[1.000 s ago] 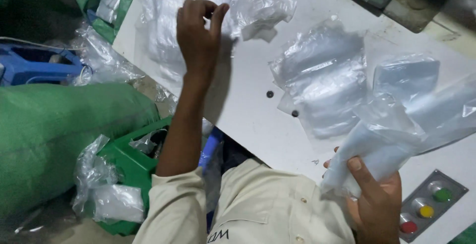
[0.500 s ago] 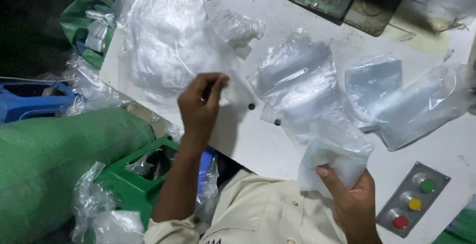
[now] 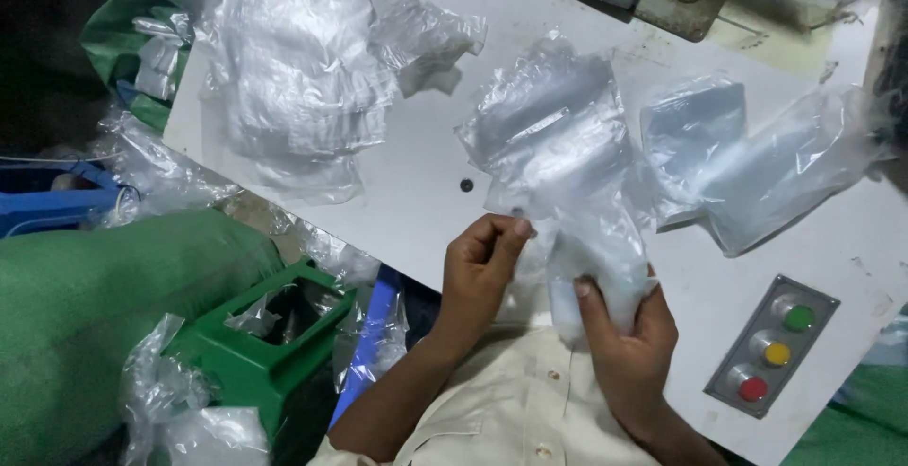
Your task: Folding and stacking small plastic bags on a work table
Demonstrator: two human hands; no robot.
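My right hand grips the lower end of a clear plastic bag near the front edge of the white table. My left hand has come beside it, fingers pinched at the bag's left edge. Behind this bag lie more clear bags on the table, and another pair of clear bags to the right. A big heap of clear bags sits at the table's far left.
A grey panel with green, yellow and red round buttons is set in the table at the right. A green plastic stool and a green sack stand left of me, with scattered plastic wrap. A blue crate lies further left.
My left hand has drawn back from the far heap to the bag at the table's front. My right hand has brought its bag left, toward my body.
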